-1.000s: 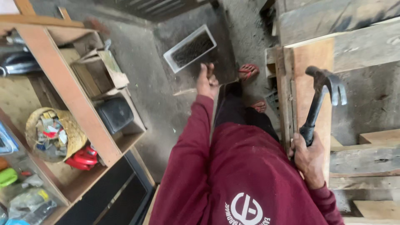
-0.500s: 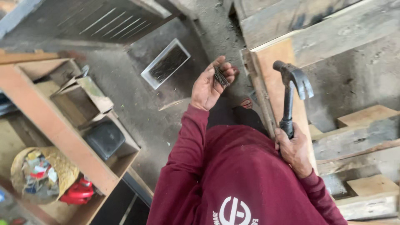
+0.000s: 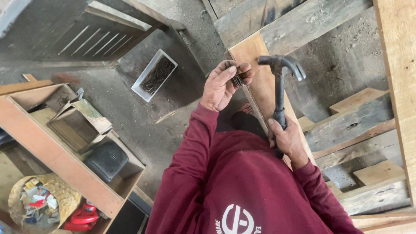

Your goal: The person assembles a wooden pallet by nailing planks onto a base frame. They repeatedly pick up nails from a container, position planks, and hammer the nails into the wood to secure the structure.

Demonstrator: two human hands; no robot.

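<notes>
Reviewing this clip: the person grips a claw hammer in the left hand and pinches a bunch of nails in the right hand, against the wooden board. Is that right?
Not quite: the hands are swapped. In the head view the right hand grips the claw hammer by its handle, and the left hand pinches the bunch of nails. The nails are indeed held at the wooden board.

A person's left hand point(image 3: 222, 86) holds a bunch of thin metal nails point(image 3: 236, 80) against the left edge of a long pale wooden plank point(image 3: 260, 82). Just right of it, the right hand point(image 3: 286, 139) grips a dark steel claw hammer point(image 3: 279, 82), its head over the plank. Far left, a white rectangular tray of nails point(image 3: 154, 75) lies on the grey concrete floor point(image 3: 130, 117). Nearer left stands an open wooden shelf unit point(image 3: 65, 151), with a woven straw basket point(image 3: 43, 203) below it.
</notes>
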